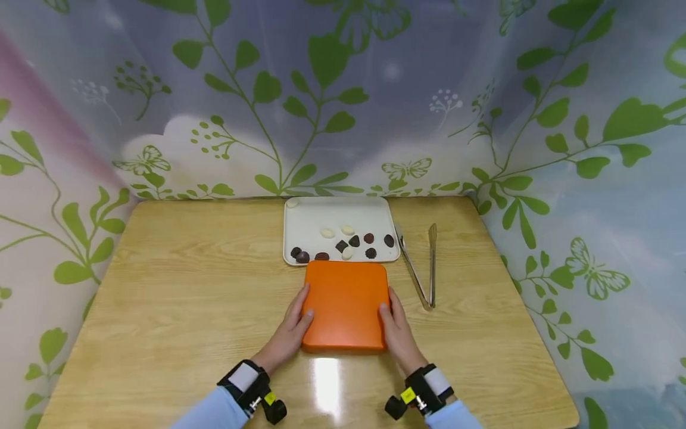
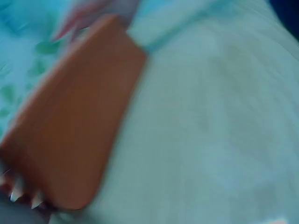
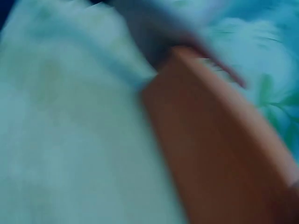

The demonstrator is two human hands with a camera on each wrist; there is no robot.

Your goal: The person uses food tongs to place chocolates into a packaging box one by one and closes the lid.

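Note:
In the head view, an orange square box (image 1: 346,307) lies between my two hands, its smooth top facing up. My left hand (image 1: 286,335) grips its left side, the thumb along the upper edge. On the right side, my right hand (image 1: 399,333) holds it the same way. Both wrist views are blurred; the box's side wall (image 2: 79,126) fills much of the left one. Fingertips (image 2: 17,190) show at its lower left corner. What the box contains is hidden. Just beyond it lies a white tray (image 1: 337,215) with several dark and white chocolates (image 1: 354,241).
Metal tongs (image 1: 432,262) lie spread in a V to the right of the tray, hinge end towards me. The wooden table (image 1: 214,286) meets a leaf-patterned curtain (image 1: 343,137) at its back edge. Similar printed cloth hangs along both sides.

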